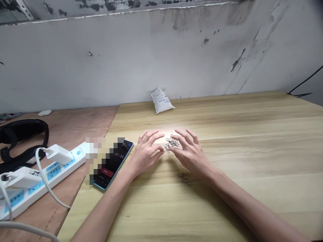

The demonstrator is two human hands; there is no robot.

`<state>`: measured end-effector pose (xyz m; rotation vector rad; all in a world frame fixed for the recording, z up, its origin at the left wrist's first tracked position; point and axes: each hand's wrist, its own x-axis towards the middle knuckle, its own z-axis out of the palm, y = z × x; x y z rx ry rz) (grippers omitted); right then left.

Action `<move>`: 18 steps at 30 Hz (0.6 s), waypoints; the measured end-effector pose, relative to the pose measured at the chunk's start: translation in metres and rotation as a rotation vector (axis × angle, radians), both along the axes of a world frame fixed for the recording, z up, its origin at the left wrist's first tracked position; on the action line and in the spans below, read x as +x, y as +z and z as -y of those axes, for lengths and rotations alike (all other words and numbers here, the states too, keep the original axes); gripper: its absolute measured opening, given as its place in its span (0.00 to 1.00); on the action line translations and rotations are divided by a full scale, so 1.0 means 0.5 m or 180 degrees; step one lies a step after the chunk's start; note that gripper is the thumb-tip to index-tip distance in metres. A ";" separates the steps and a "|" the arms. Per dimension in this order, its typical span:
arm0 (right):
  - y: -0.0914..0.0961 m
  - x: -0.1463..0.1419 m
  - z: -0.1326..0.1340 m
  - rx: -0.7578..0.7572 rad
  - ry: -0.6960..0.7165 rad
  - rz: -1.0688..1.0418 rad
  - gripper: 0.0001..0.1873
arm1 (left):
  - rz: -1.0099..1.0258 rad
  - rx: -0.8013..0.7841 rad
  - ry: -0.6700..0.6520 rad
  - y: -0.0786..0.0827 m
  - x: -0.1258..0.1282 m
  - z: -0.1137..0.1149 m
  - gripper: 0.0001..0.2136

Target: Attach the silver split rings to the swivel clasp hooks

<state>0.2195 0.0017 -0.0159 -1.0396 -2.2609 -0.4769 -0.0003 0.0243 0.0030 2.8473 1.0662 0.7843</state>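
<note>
A small heap of silvery metal clips [171, 143] lies on the light wooden table [239, 141], brightly lit. My left hand [146, 153] rests just left of the heap with its fingers spread, fingertips close to the clips. My right hand [190, 151] sits on the heap's right side, fingers stretched out and touching the clips. Neither hand grips anything. A second, darker little cluster of clips [184, 178] lies nearer me, beside my right wrist.
A phone [113, 164] with a timer lies left of my left hand. A white power strip [37, 178] with chargers and cables sits on the brown table at left, near a black strap [22, 134]. A small white bag [161, 99] stands by the wall.
</note>
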 end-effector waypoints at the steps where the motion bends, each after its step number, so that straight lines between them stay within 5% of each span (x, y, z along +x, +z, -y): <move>1: 0.002 0.002 -0.001 -0.0009 -0.0019 -0.0043 0.10 | 0.0035 0.0007 0.0030 0.000 0.000 0.000 0.07; 6: 0.003 0.010 -0.009 -0.0063 -0.0067 -0.0130 0.09 | 0.0034 -0.0351 0.0155 0.007 -0.008 -0.007 0.06; 12: -0.010 0.022 -0.026 -0.0435 -0.0224 -0.0204 0.09 | -0.0015 -0.1524 0.0410 0.058 -0.082 -0.018 0.10; 18: 0.030 0.034 -0.010 -0.1579 0.0330 -0.0019 0.09 | -0.0290 -0.2538 0.0618 0.074 -0.115 -0.014 0.13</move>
